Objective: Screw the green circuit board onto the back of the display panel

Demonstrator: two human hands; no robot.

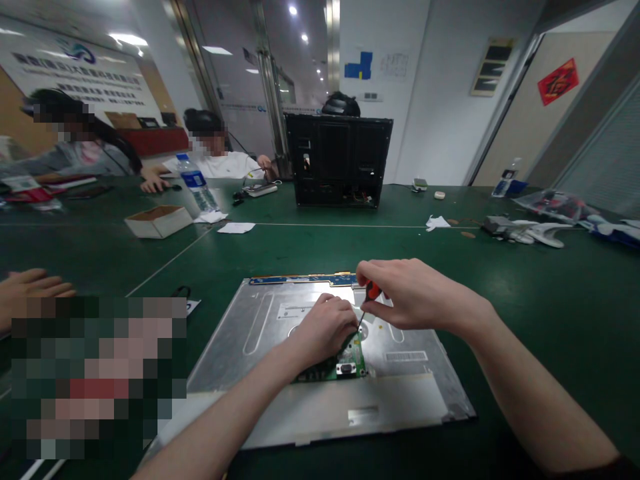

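Observation:
My right hand is closed round the red-and-black handle of a screwdriver. The thin shaft slants down to the upper right part of a green circuit board. Close by the tip, my left hand rests over the board with its fingers curled together; whatever they may hold is hidden. That hand and forearm cover much of the board. Beneath both lies a flat silver metal display panel, with a blue strip board along its far edge.
A black monitor housing stands upright beyond the panel on the green table. Left of it are an open white box and a water bottle. Two people sit across at the left; another person's hand reaches in at the left edge.

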